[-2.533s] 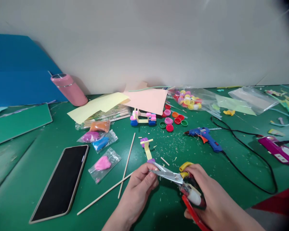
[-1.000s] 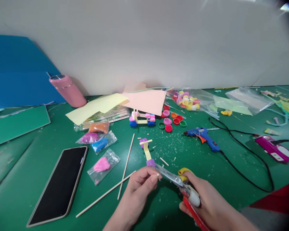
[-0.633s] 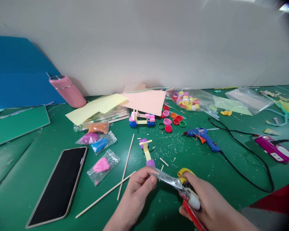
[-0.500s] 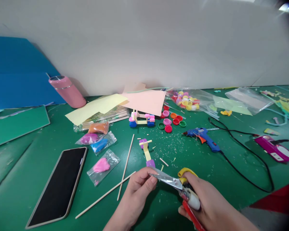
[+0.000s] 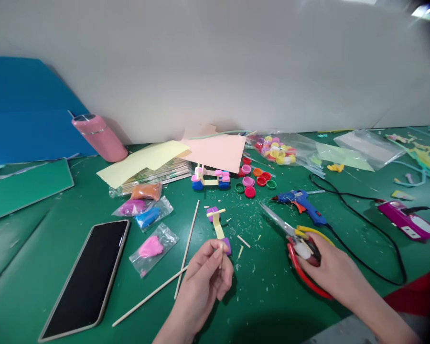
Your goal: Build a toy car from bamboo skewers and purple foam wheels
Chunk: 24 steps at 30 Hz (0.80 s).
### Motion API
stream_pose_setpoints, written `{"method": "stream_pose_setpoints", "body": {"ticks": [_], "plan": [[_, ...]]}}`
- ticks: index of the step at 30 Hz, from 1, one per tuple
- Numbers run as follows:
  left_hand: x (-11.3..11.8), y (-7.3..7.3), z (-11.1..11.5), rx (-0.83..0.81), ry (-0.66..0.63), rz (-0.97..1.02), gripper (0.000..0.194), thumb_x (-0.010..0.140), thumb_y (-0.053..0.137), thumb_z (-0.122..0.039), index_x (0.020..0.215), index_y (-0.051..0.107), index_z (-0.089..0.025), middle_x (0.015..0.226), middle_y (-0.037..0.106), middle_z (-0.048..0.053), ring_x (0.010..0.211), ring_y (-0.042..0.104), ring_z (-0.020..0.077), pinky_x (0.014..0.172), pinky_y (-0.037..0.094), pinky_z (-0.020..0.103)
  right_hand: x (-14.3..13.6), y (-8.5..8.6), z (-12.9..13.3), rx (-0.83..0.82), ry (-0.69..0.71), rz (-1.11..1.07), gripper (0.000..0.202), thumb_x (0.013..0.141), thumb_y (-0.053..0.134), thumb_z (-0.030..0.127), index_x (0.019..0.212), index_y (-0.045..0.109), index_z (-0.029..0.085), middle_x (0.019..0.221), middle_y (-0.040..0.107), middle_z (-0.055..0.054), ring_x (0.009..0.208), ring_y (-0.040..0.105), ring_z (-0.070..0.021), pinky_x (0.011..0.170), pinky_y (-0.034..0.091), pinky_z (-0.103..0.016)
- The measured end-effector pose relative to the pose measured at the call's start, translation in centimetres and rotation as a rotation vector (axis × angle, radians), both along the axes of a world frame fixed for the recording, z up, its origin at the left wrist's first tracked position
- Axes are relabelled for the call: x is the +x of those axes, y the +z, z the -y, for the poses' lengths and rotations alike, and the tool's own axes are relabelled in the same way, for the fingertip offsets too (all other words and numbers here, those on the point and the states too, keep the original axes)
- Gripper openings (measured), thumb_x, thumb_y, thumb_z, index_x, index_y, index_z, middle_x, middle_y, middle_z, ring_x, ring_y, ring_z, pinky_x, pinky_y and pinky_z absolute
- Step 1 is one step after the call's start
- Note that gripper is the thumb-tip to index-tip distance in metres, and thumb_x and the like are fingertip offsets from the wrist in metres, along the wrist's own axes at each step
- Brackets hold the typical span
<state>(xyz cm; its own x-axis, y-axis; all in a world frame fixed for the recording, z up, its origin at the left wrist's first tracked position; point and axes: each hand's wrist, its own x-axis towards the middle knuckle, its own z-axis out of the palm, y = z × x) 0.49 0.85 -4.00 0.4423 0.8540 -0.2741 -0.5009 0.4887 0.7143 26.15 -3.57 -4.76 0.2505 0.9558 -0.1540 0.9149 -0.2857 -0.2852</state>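
Observation:
My left hand [image 5: 208,277] pinches a short piece of wooden stick [image 5: 221,257] between thumb and fingertips. Just beyond it lies a small model [image 5: 218,228] of pale stick pieces with purple parts at both ends. On the right, my right hand [image 5: 326,265] is closed round a pair of scissors [image 5: 294,234] with one red and one yellow handle, the blades pointing up and left. Two long wooden sticks [image 5: 150,296] cross on the table left of my left hand. Farther back stands a similar model [image 5: 210,179] with blue and pink parts.
A blue glue gun [image 5: 301,203] with a black cord lies beyond the scissors. Coloured bottle caps [image 5: 249,181] sit mid-table. At left are a phone [image 5: 86,282], bags of coloured clay [image 5: 152,246] and a pink bottle [image 5: 100,137]. Wood scraps [image 5: 243,241] litter the middle.
The scissors have moved right and away from my left hand, along with my right hand. My left hand has turned a little, and the short stick piece now shows in its fingers.

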Motion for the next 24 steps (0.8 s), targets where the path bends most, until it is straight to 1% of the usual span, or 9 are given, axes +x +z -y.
{"method": "stream_pose_setpoints", "body": {"ticks": [3,5,7,10,13,15,17,20,24], "plan": [[-0.1,0.3,-0.2,0.022,0.030,0.012,0.013,0.089,0.038,-0.021,0.081,0.048,-0.018,0.052,0.062,0.001,0.034,0.045,0.0068,0.036,0.025,0.017,2.2,-0.6,0.3,0.084,0.038,0.114,0.046,0.076,0.051,0.048,0.106,0.050,0.014,0.100,0.063,-0.014,0.087,0.062,-0.0288,0.074,0.049,-0.039],[-0.1,0.3,-0.2,0.032,0.048,0.012,0.012,0.089,0.038,-0.020,0.082,0.047,-0.018,0.056,0.065,0.003,0.035,0.050,0.0087,0.037,0.030,0.017,2.7,-0.6,0.5,0.165,0.065,0.134,0.045,0.077,0.050,0.049,0.106,0.051,0.015,0.103,0.061,-0.014,0.090,0.060,-0.0285,0.075,0.048,-0.039],[0.0,0.3,-0.2,0.035,0.056,0.011,0.011,0.089,0.037,-0.020,0.082,0.046,-0.018,0.057,0.067,0.003,0.035,0.052,0.0100,0.038,0.033,0.018,2.0,-0.2,0.4,0.254,0.090,0.121,0.036,0.080,0.048,0.044,0.104,0.052,0.017,0.103,0.060,-0.012,0.091,0.059,-0.0268,0.076,0.048,-0.038],[0.0,0.2,-0.1,0.035,0.041,0.005,0.012,0.089,0.036,-0.020,0.082,0.045,-0.019,0.058,0.067,0.003,0.036,0.052,0.0108,0.038,0.034,0.019,-0.9,0.6,-0.7,0.340,0.173,0.014,0.020,0.083,0.047,0.031,0.099,0.052,0.020,0.095,0.062,-0.008,0.086,0.060,-0.0219,0.075,0.047,-0.032],[-0.1,0.2,-0.1,0.029,0.055,-0.024,0.013,0.089,0.039,-0.020,0.079,0.048,-0.019,0.061,0.066,0.002,0.044,0.054,0.0102,0.045,0.037,0.019,-4.8,1.2,-2.6,0.271,0.338,-0.065,0.014,0.085,0.044,0.019,0.097,0.052,0.020,0.090,0.063,-0.004,0.080,0.059,-0.0170,0.072,0.045,-0.027],[-0.1,0.2,-0.2,0.027,0.086,-0.043,0.013,0.087,0.044,-0.019,0.077,0.051,-0.017,0.065,0.065,0.002,0.052,0.055,0.0097,0.052,0.040,0.020,-7.0,1.5,-4.0,0.184,0.463,-0.019,0.015,0.085,0.042,0.015,0.097,0.051,0.019,0.092,0.061,-0.005,0.082,0.058,-0.0161,0.071,0.044,-0.025],[-0.2,0.1,-0.2,0.038,0.113,-0.056,0.012,0.085,0.049,-0.019,0.075,0.055,-0.015,0.068,0.063,0.001,0.056,0.054,0.0090,0.055,0.040,0.020,-8.5,1.7,-5.2,0.130,0.543,0.012,0.014,0.084,0.043,0.014,0.092,0.053,0.019,0.087,0.062,-0.004,0.080,0.058,-0.0170,0.068,0.042,-0.025],[-0.2,0.0,-0.3,0.070,0.133,-0.066,0.014,0.083,0.052,-0.020,0.072,0.058,-0.014,0.067,0.060,0.000,0.048,0.050,0.0059,0.049,0.035,0.018,-9.4,1.8,-6.6,0.068,0.609,0.052,0.011,0.081,0.046,0.014,0.082,0.057,0.017,0.077,0.061,-0.005,0.071,0.059,-0.0187,0.059,0.040,-0.025],[-0.1,-0.1,-0.4,0.068,0.135,-0.082,0.012,0.082,0.056,-0.021,0.072,0.060,-0.014,0.062,0.060,-0.001,0.039,0.046,0.0030,0.043,0.030,0.017,-9.6,2.0,-7.6,0.013,0.639,0.081,0.012,0.074,0.050,0.008,0.079,0.059,0.014,0.076,0.062,-0.010,0.065,0.059,-0.0204,0.052,0.035,-0.026]]}}
